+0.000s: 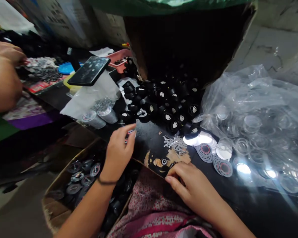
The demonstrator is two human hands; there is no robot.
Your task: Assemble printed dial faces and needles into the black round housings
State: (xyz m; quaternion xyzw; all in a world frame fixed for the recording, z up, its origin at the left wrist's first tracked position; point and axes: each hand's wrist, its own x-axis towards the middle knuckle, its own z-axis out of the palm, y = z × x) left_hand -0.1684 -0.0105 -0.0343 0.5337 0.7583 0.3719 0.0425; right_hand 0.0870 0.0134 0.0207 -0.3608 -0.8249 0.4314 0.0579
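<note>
My left hand (118, 150) is closed, thumb near the fingertips, around something small and partly hidden that shows red and white marks. It hovers over the front edge of the black table (149, 132). At that edge, right of a small round metal part (164, 161), rests my right hand (188, 180) with its fingers curled; what they hold, if anything, is hidden. Loose screws (176, 143) lie just beyond it. Printed dial discs (205, 150) and shiny round discs (202, 138) are to their right. Black round cases (167, 115) are heaped behind the screws.
Below my left arm stands a cardboard box (52, 205) of assembled dials. Clear covers in a plastic bag (253, 122) fill the right side. A phone (89, 71), two wrapped rolls (106, 114) and a pink basket (120, 66) sit back left. Another person's arm (5, 79) reaches in at left.
</note>
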